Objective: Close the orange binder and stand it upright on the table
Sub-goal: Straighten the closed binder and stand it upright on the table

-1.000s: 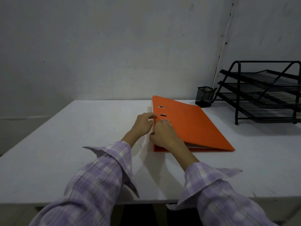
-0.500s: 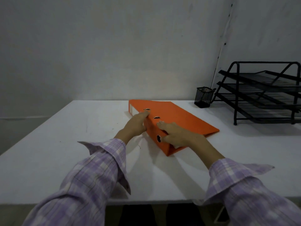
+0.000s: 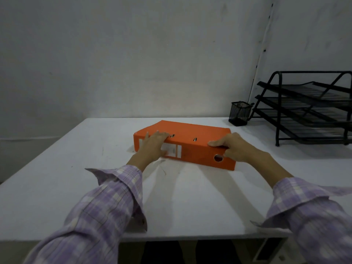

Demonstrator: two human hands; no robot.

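The orange binder [image 3: 196, 139] lies flat and closed on the white table [image 3: 66, 168], its spine with a white label and a round finger hole facing me. My left hand [image 3: 154, 147] rests over the spine's left part, fingers spread on the top cover and palm covering part of the label. My right hand [image 3: 234, 147] grips the binder's right end, thumb on the top cover and fingers curled around the end of the spine.
A small black mesh pen cup [image 3: 239, 113] stands at the back right. Beside it, a black three-tier wire letter tray [image 3: 308, 109] fills the table's right rear corner. A grey wall rises behind the table.
The binder has been turned anticlockwise, so its spine now faces me. My right hand slid to the binder's right end; my left hand stayed on the left part.
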